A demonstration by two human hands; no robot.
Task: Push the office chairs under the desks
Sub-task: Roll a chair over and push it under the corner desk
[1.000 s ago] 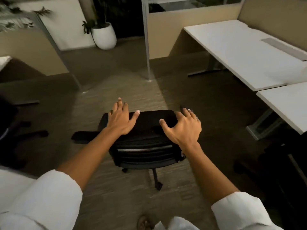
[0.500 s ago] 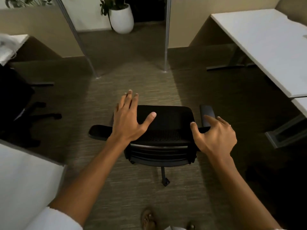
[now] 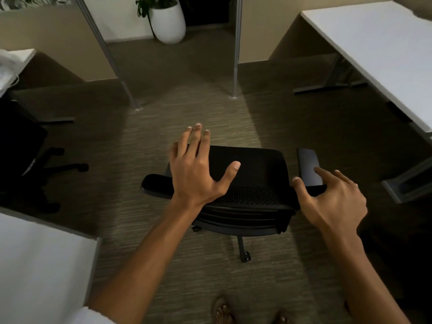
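Note:
A black office chair (image 3: pixel 254 183) with a mesh back stands on the carpet in the middle, seen from behind and above. My left hand (image 3: pixel 197 169) hovers over the left top of its backrest, fingers spread, holding nothing. My right hand (image 3: pixel 332 199) is at the backrest's right corner beside the right armrest (image 3: pixel 308 166), fingers apart; whether it touches the chair I cannot tell. A white desk (image 3: pixel 378 50) runs along the right side, its metal leg (image 3: pixel 332 83) on the floor. A second white desk (image 3: pixel 35 260) fills the lower left corner.
Another black chair (image 3: pixel 25 157) sits at the left edge under a desk (image 3: pixel 14 57). Two partition posts (image 3: pixel 236 47) stand ahead, with a white planter (image 3: pixel 168 24) behind them. A grey desk foot (image 3: pixel 406 185) lies at the right. My sandalled feet (image 3: pixel 224 311) show at the bottom.
The view has swung left, so the right desk slid toward the frame edge. The chair has turned slightly. Both hands have lifted off the backrest top, the right one shifting to the right corner.

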